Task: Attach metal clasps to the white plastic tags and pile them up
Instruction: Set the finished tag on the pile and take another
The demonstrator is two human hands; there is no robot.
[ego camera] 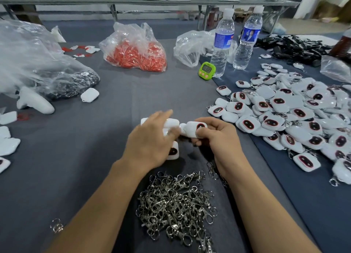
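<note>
My right hand (pixel 218 137) grips a white plastic tag (pixel 193 128) with a dark red-rimmed oval on its face, held just above the table's middle. My left hand (pixel 152 138) lies over a few loose white tags (pixel 171 122), its fingers stretched toward the held tag; whether it pinches anything is hidden. Another tag (pixel 173 152) peeks out under the left palm. A heap of silver metal clasps (pixel 176 205) sits close in front of me between my forearms. A large pile of tags with clasps (pixel 296 120) spreads across the right side.
Two water bottles (pixel 222 44) and a green timer (pixel 207 70) stand at the back middle. A bag of red parts (pixel 136 51) and clear plastic bags (pixel 38 63) lie to the back left. Loose white tags (pixel 7 142) sit at the left edge, a single clasp (pixel 56 227) near left.
</note>
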